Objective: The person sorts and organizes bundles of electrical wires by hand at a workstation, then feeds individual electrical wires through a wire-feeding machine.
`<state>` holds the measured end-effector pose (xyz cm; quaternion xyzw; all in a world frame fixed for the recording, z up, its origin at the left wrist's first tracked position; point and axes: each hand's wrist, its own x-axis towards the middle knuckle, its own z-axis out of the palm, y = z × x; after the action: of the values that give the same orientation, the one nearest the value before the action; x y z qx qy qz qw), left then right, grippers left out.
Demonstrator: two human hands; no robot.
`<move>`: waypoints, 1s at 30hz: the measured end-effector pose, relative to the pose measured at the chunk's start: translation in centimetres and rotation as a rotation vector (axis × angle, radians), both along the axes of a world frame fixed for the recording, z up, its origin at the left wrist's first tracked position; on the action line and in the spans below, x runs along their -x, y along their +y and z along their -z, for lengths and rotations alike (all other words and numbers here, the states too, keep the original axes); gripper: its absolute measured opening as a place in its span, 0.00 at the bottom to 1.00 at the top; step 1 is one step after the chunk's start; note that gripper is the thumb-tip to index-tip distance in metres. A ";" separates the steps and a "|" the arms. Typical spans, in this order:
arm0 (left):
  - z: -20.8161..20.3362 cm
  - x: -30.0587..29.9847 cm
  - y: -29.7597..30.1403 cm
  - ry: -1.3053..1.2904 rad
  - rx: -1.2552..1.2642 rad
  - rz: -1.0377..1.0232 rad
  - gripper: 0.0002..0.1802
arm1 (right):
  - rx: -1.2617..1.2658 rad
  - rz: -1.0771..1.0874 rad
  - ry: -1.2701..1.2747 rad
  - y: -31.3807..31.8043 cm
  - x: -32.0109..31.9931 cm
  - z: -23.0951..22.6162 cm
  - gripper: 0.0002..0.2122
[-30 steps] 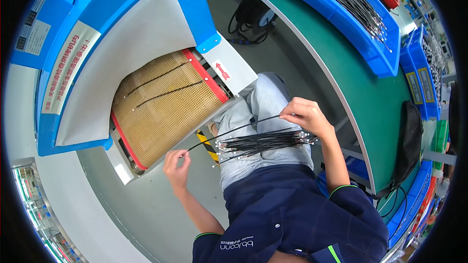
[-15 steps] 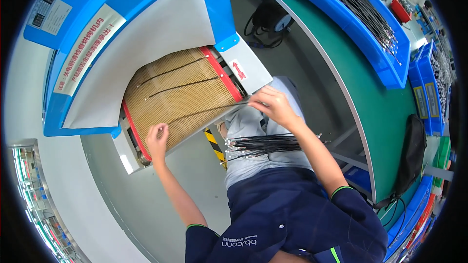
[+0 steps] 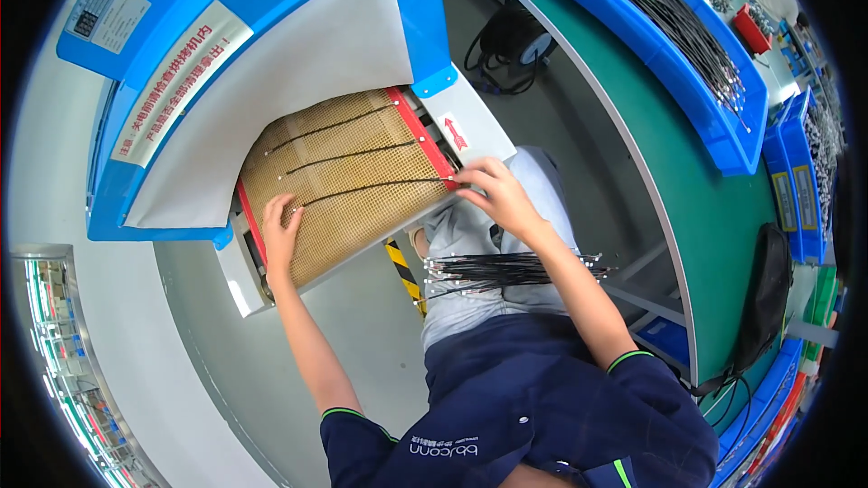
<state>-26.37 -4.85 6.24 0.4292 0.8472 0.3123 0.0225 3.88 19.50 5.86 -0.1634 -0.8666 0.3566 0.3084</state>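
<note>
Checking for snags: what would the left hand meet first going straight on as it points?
For the left hand, probably the left tip of the middle cable on the belt, though depth is unclear.

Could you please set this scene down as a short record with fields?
Left hand: at the left end of the nearest black cable; grip unclear
Right hand: at that cable's right end; grip unclear
Mesh belt: tan, red-edged; bears that cable and two more black cables
Lap: cable bundle
Green table: blue tray of cables
</note>
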 end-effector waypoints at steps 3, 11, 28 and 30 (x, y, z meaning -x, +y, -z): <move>-1.0 -2.3 0.3 0.051 -0.053 -0.064 0.14 | 0.139 -0.073 -0.297 -0.2 -5.4 1.5 0.09; 0.6 -14.3 2.7 -0.122 -0.082 0.209 0.11 | 0.210 -0.148 -0.635 -1.8 -12.2 3.8 0.04; 6.8 -21.3 3.3 -0.344 0.143 0.394 0.12 | 0.434 -0.089 -0.450 -1.4 -12.8 1.3 0.06; 6.1 -21.0 3.1 -0.343 0.175 0.402 0.11 | 0.452 -0.058 -0.454 -0.9 -13.0 0.4 0.06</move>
<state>-5.37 -1.74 0.09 0.5258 0.7527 0.2953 0.2642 16.85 18.57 5.49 -0.2785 -0.8164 0.5032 0.0526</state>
